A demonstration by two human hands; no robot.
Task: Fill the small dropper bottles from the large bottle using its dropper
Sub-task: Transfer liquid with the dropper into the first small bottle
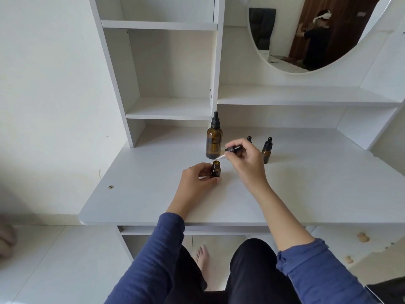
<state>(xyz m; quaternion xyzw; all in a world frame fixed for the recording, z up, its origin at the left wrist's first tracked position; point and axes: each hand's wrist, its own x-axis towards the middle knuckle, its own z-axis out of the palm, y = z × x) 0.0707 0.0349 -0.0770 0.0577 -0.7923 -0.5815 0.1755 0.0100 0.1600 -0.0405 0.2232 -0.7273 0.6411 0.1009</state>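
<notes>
White desk [306, 194] under white shelving [171, 110]. Left hand [197, 178] grips small open amber glass bottle [215, 170], upright on desk. Right hand [245, 163] pinches black-capped glass dropper [230, 148], tilted, tip just above bottle's mouth. Large amber glass bottle with black dropper cap [214, 139] stands just behind. Capped small amber bottle [267, 151] stands right of right hand.
</notes>
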